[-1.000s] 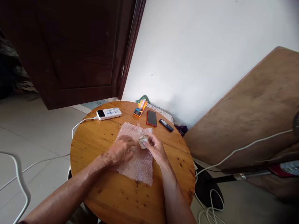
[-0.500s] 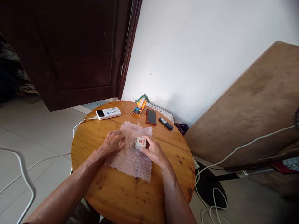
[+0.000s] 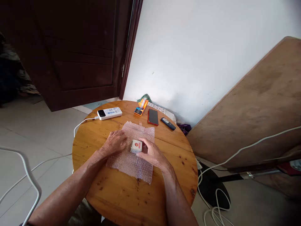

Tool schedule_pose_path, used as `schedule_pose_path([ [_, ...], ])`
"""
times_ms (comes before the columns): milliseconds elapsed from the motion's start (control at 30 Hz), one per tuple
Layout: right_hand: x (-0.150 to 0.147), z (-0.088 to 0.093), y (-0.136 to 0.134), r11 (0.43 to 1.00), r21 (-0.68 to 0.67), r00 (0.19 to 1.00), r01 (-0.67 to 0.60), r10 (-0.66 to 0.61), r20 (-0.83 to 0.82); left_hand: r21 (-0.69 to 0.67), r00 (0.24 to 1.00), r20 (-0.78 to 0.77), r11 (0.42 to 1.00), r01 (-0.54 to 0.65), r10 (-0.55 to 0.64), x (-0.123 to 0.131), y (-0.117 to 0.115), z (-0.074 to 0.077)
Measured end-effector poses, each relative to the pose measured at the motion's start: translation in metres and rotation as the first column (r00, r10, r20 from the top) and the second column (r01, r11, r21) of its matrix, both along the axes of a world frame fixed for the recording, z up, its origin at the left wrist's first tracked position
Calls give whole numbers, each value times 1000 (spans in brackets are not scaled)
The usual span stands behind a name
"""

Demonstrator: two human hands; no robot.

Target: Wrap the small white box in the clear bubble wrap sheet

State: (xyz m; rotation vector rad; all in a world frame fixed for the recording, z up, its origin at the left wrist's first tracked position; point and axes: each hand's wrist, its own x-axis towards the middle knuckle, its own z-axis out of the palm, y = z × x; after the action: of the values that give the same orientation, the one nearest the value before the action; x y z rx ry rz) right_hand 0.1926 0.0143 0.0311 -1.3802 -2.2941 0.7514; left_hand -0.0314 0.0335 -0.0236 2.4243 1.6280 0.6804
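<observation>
A sheet of clear bubble wrap (image 3: pixel 138 166) lies spread on the round wooden table. Near its middle rests a small white box (image 3: pixel 136 146) with red print on top. My right hand (image 3: pixel 151 153) has its thumb and forefinger at the near and far edges of the box's right end, closed lightly about it. Over the left edge of the bubble wrap lies my left hand (image 3: pixel 115 142), its fingers curled together with the tips down on the sheet. What is under the left palm is hidden.
Toward the back of the table (image 3: pixel 91 141) are a white device (image 3: pixel 110 113) with a cable, an orange tape dispenser (image 3: pixel 141 107), a red-edged phone (image 3: pixel 153 117) and a dark handset (image 3: pixel 168 123). A wooden board (image 3: pixel 254 103) leans at right. Cables (image 3: pixel 218 201) loop on the floor.
The small box has shifted left and slightly nearer on the bubble wrap, and its tilt has lessened. My right hand has moved left with it. My left hand stays in place.
</observation>
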Motion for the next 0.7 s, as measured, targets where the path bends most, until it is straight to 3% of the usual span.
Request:
schedule_pose_path([
  [367, -6, 5, -3, 998, 57, 991, 19, -26, 131, -24, 1000, -11, 1000, -6, 6, 0, -2, 3],
  [700, -7, 4, -3, 998, 62, 991, 20, -28, 129, -17, 1000, 28, 1000, 2, -1, 0, -3, 5],
])
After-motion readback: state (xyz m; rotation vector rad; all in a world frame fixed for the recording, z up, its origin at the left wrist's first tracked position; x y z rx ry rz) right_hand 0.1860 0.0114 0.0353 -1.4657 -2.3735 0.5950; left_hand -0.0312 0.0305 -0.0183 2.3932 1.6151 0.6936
